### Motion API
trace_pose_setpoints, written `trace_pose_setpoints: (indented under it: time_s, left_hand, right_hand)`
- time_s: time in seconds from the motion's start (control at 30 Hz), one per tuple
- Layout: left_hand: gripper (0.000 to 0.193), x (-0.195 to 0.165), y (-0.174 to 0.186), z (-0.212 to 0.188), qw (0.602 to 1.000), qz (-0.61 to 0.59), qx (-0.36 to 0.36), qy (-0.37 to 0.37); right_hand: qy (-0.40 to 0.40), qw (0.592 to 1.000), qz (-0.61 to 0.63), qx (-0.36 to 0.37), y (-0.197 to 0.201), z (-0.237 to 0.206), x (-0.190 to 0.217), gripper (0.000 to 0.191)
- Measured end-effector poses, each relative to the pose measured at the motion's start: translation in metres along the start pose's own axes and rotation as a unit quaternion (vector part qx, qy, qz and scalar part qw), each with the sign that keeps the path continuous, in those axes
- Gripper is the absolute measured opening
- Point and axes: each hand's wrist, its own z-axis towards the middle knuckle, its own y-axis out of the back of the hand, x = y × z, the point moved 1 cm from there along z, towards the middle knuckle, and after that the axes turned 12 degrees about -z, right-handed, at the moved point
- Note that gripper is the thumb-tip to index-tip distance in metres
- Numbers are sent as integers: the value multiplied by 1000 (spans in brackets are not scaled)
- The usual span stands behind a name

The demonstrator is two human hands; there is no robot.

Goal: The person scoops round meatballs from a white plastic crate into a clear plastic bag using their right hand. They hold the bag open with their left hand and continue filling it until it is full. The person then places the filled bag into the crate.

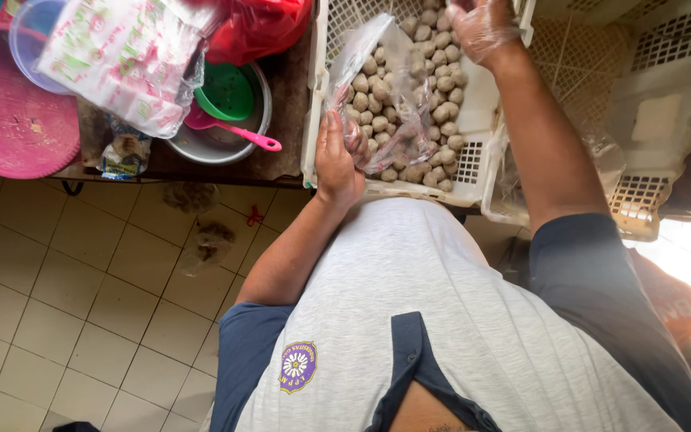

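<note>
A white plastic crate (473, 164) holds a heap of small beige meatballs (441, 80). My left hand (337, 164) grips the edge of a clear plastic bag (385, 96) that lies over the meatballs, with some meatballs inside it. My right hand (481, 28), in a thin clear plastic glove, reaches over the far end of the crate above the meatballs; whether it holds any is hidden by the frame edge.
To the left, a dark table carries a metal bowl (225, 144) with a green lid and a pink ladle (253, 138), a pink round tray (13, 112), a printed plastic bag (125, 56) and a red bag (257, 28). More white crates (649, 104) stand at the right. Beige floor tiles (81, 296) lie below.
</note>
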Motion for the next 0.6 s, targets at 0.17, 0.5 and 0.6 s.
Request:
trace_pose_setpoints:
  time_s: [0.17, 0.5, 0.6]
  left_hand:
    - [36, 4, 3, 4, 999, -18, -42, 7]
    - [35, -5, -18, -2, 999, -23, -50, -3]
    - [31, -5, -19, -1, 996, -38, -86, -1]
  right_hand:
    - [-20, 985, 19, 171, -31, 42, 11, 38]
    - [-57, 933, 295, 197, -31, 47, -1, 32]
    - [-34, 778, 612, 140, -14, 26, -27, 9]
